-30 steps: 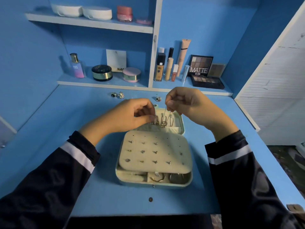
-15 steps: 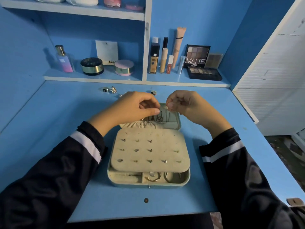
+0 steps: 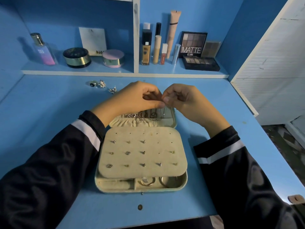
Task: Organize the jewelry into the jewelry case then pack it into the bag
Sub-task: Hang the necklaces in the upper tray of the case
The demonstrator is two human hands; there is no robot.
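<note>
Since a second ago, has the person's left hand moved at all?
Yes. Against the jewelry case, the left hand has shifted right across the open lid to meet the right hand, both pinching a thin necklace chain.

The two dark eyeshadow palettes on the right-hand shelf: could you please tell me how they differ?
The MATTE palette stands upright at the back; the second palette lies flat on the shelf in front of it. The MATTE palette carries large white lettering; the second palette shows none legible. Both have dark cases holding rows of muted shades.
</note>
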